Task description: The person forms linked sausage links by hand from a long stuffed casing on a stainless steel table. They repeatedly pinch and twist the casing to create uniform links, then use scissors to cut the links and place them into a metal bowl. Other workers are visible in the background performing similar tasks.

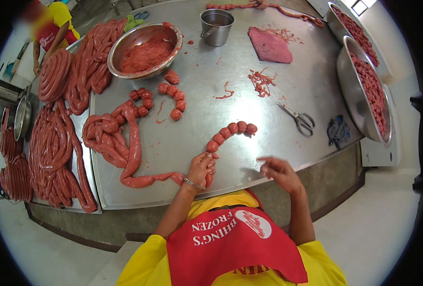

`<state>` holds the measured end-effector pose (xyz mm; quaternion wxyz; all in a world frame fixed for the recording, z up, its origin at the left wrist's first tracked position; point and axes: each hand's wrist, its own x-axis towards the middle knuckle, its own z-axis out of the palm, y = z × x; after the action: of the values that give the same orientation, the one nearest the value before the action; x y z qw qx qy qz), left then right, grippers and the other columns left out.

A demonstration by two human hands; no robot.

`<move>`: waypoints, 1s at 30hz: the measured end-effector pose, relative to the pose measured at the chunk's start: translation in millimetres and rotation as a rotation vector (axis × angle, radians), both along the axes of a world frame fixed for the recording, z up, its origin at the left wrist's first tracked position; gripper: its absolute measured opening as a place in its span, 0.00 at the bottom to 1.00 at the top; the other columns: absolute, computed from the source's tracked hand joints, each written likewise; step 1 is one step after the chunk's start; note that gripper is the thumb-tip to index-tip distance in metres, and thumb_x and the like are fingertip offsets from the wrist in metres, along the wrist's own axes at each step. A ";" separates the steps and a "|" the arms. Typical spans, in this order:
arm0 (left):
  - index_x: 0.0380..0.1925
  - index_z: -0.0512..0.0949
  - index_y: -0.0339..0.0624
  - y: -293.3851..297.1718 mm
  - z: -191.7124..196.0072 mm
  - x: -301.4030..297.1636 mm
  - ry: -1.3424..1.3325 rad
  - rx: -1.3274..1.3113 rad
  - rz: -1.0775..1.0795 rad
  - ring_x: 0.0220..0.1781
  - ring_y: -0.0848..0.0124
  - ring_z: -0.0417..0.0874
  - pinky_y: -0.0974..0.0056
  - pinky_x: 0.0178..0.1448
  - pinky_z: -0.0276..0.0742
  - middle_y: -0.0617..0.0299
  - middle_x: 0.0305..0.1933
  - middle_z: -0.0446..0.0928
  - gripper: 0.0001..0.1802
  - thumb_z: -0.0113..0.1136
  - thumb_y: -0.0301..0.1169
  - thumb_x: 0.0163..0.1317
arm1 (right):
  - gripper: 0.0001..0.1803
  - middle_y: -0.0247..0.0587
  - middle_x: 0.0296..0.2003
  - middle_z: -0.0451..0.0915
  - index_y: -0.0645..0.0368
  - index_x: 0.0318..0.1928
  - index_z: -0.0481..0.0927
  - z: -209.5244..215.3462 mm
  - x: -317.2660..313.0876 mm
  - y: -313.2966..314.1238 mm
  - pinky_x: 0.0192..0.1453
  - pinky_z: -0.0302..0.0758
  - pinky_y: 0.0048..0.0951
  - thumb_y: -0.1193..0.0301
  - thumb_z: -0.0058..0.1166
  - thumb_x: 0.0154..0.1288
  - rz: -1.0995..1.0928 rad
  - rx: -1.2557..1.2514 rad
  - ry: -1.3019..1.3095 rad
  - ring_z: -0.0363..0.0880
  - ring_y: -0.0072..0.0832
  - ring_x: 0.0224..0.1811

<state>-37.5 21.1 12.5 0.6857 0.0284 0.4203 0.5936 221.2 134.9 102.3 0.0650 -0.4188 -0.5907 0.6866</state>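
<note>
Head view, read left to right. At the far left edge, coils of filled sausage casing [54, 143] lie heaped on a side tray [88, 168]; a further coil [54, 74] sits above them, near a second person in a yellow shirt and red apron [51, 26] at the upper left corner. On the steel table [211, 90], a tangled length of unlinked sausage [113, 136] runs from the left of the table toward the near edge. Behind it stands a large steel bowl of red minced meat [145, 50]. Two short strings of round links [175, 100] lie just in front of the bowl.

The left hand [201, 168] is clenched around the sausage at the near table edge, gripping it where the unlinked length meets a string of finished round links [230, 131] that curves up and to the right across the table. A bracelet shows on that wrist.

The right hand [278, 170] hovers just to the right, fingers loosely curled and released, holding nothing and clear of the links.

Further back stand a small steel pail [216, 26] and a red cloth [270, 45], with meat scraps [261, 81] in front of the cloth. Scissors [298, 119] lie to the right of the links. Two steel basins filled with small sausage links [368, 90] sit at the right edge.
</note>
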 end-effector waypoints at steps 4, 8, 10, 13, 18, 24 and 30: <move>0.34 0.72 0.39 4.7 3.2 1.9 -0.056 -0.055 -0.027 0.19 0.82 0.59 0.75 0.25 0.60 0.73 0.19 0.59 0.11 0.48 0.34 0.73 | 0.22 0.40 0.54 0.78 0.58 0.58 0.76 -1.3 22.8 -39.7 0.54 0.74 0.26 0.77 0.56 0.62 0.043 0.248 -0.219 0.77 0.22 0.45; 0.33 0.71 0.40 1.6 -4.8 -2.0 -0.073 -0.010 -0.048 0.18 0.82 0.58 0.74 0.25 0.59 0.73 0.19 0.58 0.11 0.48 0.34 0.73 | 0.13 0.41 0.57 0.78 0.57 0.49 0.79 36.6 53.5 -39.7 0.51 0.76 0.31 0.73 0.55 0.63 -0.288 0.076 0.497 0.80 0.25 0.49; 0.32 0.71 0.40 1.4 -0.6 -1.0 -0.071 -0.043 -0.026 0.18 0.82 0.57 0.74 0.25 0.58 0.74 0.19 0.57 0.11 0.48 0.34 0.72 | 0.08 0.42 0.54 0.79 0.56 0.43 0.80 51.0 80.6 -34.6 0.39 0.76 0.25 0.70 0.53 0.65 -0.576 -0.124 0.846 0.80 0.24 0.47; 0.33 0.71 0.39 2.1 -5.7 -3.9 -0.098 -0.001 -0.005 0.17 0.82 0.56 0.74 0.24 0.55 0.74 0.18 0.56 0.10 0.49 0.33 0.71 | 0.09 0.41 0.43 0.82 0.58 0.36 0.80 25.0 128.2 -45.2 0.32 0.73 0.22 0.67 0.52 0.67 -0.642 -0.190 0.386 0.79 0.22 0.37; 0.31 0.70 0.40 2.9 -3.2 -5.1 -0.091 -0.011 0.050 0.16 0.81 0.54 0.74 0.23 0.53 0.74 0.17 0.55 0.10 0.49 0.32 0.71 | 0.17 0.35 0.28 0.79 0.62 0.34 0.82 63.8 114.7 -63.2 0.33 0.70 0.27 0.59 0.55 0.67 0.091 -0.022 -0.224 0.74 0.22 0.29; 0.30 0.70 0.40 0.4 3.9 2.0 -0.036 -0.023 0.091 0.15 0.80 0.54 0.73 0.21 0.54 0.74 0.16 0.54 0.11 0.49 0.34 0.71 | 0.17 0.31 0.24 0.76 0.58 0.31 0.83 -39.2 187.2 -61.3 0.29 0.65 0.24 0.56 0.58 0.64 -0.223 0.075 -0.834 0.69 0.21 0.25; 0.30 0.71 0.41 -7.5 -5.7 3.5 0.062 0.036 0.002 0.21 0.79 0.66 0.73 0.28 0.64 0.70 0.20 0.64 0.13 0.46 0.35 0.73 | 0.21 0.38 0.32 0.80 0.60 0.43 0.81 -63.9 211.9 52.0 0.29 0.71 0.29 0.56 0.43 0.72 -0.330 0.470 -0.630 0.75 0.24 0.33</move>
<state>-34.1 13.6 6.9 0.6711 0.0587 0.4308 0.6005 433.0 186.9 38.4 0.0840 -0.6709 -0.6472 0.3521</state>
